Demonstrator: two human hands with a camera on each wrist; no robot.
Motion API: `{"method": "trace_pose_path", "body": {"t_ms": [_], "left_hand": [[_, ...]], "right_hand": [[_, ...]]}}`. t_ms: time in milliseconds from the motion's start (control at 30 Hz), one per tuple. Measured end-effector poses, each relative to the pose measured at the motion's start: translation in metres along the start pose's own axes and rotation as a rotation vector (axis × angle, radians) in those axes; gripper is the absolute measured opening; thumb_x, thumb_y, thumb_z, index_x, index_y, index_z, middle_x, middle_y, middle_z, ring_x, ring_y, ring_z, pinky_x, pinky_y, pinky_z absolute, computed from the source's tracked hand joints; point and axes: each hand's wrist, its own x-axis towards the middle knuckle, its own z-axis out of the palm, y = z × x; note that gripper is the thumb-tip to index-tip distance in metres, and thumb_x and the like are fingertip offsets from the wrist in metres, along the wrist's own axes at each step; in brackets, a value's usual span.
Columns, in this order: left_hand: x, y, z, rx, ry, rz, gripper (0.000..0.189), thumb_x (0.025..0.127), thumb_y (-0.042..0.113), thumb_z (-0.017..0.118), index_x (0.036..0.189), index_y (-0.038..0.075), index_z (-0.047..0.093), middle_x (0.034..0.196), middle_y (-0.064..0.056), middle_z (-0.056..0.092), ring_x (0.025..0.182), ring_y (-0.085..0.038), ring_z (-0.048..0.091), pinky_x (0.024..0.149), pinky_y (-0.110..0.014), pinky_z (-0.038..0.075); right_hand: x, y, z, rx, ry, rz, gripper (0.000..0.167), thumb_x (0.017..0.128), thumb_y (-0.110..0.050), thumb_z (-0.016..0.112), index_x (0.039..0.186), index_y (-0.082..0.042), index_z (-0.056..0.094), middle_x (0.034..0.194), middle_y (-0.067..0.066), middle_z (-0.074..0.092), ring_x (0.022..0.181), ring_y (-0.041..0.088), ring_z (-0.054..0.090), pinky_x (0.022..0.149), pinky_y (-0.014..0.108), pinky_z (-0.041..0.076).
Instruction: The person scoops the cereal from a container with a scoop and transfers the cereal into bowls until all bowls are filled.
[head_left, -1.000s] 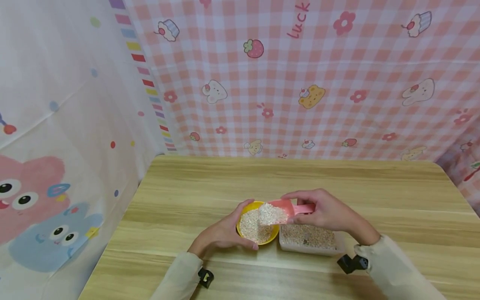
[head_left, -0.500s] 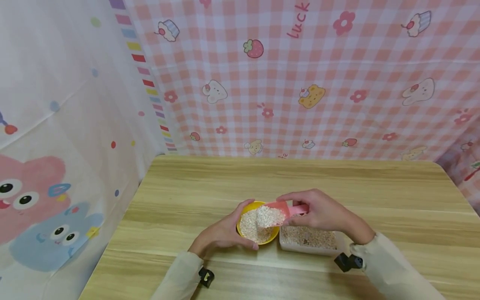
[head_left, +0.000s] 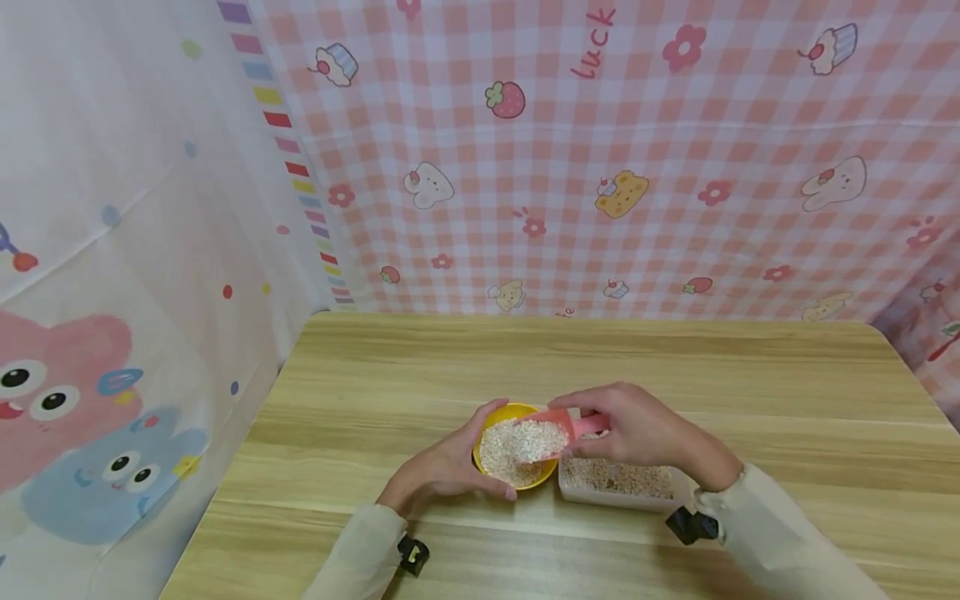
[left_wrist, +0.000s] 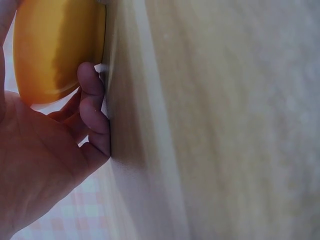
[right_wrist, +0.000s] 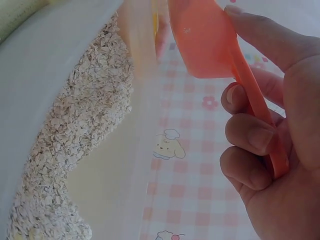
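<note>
My left hand (head_left: 452,463) holds a yellow bowl (left_wrist: 47,47) from its left side, thumb near the front and fingers round the back. Pale oat flakes (head_left: 497,457) fill much of the bowl. In my right hand (head_left: 641,427) is a pink scoop (head_left: 579,426), gripped by its handle, with the index finger stretched along the scoop's side in the right wrist view. A heap of oats lies in the scoop, whose front end is tilted over the bowl and overlaps the oats there.
A clear plastic container (head_left: 618,501) of oats stands right of the bowl, partly under my right hand. All of this is on a wooden table (head_left: 420,358). A checked pink cloth (head_left: 480,233) hangs behind it, and a white printed cloth (head_left: 172,250) at the left.
My right hand has moved slightly left with the scoop, bringing it further over the bowl and tipping it more. The left hand and the bowl have stayed in place.
</note>
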Motion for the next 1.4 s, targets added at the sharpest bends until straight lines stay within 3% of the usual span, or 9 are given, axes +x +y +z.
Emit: {"method": "trace_pose_path", "body": {"t_ms": [367,800,1400], "left_hand": [[0.000,-0.001,0.001,-0.001,0.001,-0.006,0.118,0.070,0.034,0.091,0.158,0.032,0.011,0.157,-0.002,0.034,0.141,-0.025,0.035,0.116,-0.053,0.027],[0.000,-0.001,0.001,-0.017,0.004,0.001,0.119,0.070,0.034,0.091,0.158,0.032,0.012,0.156,-0.002,0.036,0.139,-0.024,0.038,0.116,-0.051,0.027],[0.000,-0.001,0.002,-0.031,0.007,0.010,0.117,0.071,0.030,0.091,0.158,0.029,0.012,0.154,-0.003,0.038,0.138,-0.025,0.040,0.116,-0.052,0.028]], "right_hand": [[0.001,-0.001,-0.001,-0.074,-0.013,-0.016,0.052,0.082,-0.030,0.082,0.129,-0.015,0.066,0.121,0.001,0.070,0.088,0.002,0.063,0.072,0.023,0.052],[0.003,-0.007,0.000,-0.191,-0.035,-0.038,0.051,0.083,-0.032,0.081,0.128,-0.014,0.067,0.124,0.001,0.069,0.105,0.016,0.067,0.085,0.037,0.056],[0.003,-0.016,-0.004,-0.296,-0.033,-0.084,0.052,0.081,-0.035,0.082,0.126,-0.013,0.068,0.118,0.003,0.071,0.101,0.019,0.069,0.083,0.043,0.056]]}}
